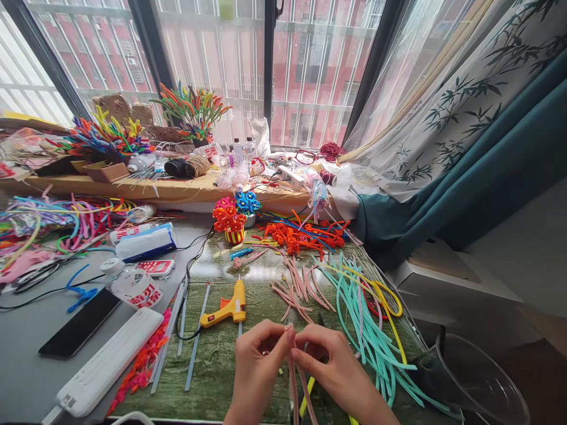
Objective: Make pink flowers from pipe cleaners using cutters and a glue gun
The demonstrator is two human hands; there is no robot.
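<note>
Left hand (262, 361) and right hand (331, 361) meet fingertip to fingertip, pinched closed on pale pink pipe cleaners (293, 386) that trail lengthwise from the grip toward the near edge, between both wrists, neither hand clearly nearer

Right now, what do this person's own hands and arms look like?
The left hand and right hand are ordinary human hands, ungloved. Neither shows a sleeve, watch or bracelet down to the picture's lower edge. No cables are attached; the upper arms are out of view.
</note>
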